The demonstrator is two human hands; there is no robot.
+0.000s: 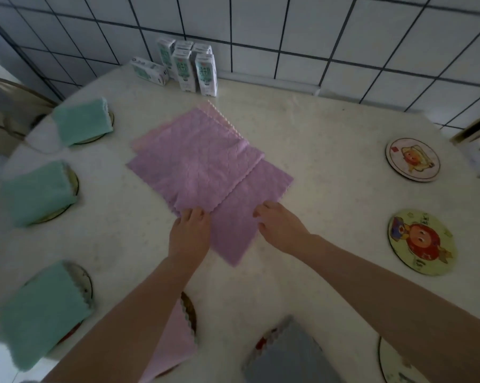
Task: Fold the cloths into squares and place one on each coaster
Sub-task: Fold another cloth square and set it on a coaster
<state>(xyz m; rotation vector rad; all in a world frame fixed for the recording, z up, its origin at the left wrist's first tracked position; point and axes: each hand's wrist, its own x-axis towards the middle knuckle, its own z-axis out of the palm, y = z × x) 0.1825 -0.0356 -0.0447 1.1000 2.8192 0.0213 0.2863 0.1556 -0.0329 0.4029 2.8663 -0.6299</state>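
Grey cloth: folded square at the near edge, hiding all but a red sliver of its coaster; judged finished.
Pink cloth: folded, partly under the left forearm, on a coaster whose rim shows at its far side; also finished.
Near-right coaster: bare and cut off by the frame, waiting for a cloth.
Green cloths: three folded squares down the left side, each on its own coaster, out of the working area.
Left hand: fingertips at the near corner of the far purple cloth. Blur hides whether they pinch or only press, so I cannot tell; probably it is separating or steadying the pile.
Right hand: fingers curled with the thumb below, at the right edge of the near purple cloth, apparently pinching it to lift or draw it free.
Near purple cloth: unfolded, flat on the table, meeting the far one along a scalloped edge.
Far purple cloth: unfolded, lying on a pale pink cloth whose edge shows beyond it; the pile sits mid-table, within reach of both hands.
Picture coasters: two bare ones on the right, well apart from the pile.
Milk cartons: clustered against the tiled wall, one lying flat, clear of the folding.
Progress: five coasters covered, three bare, three cloths left unfolded.
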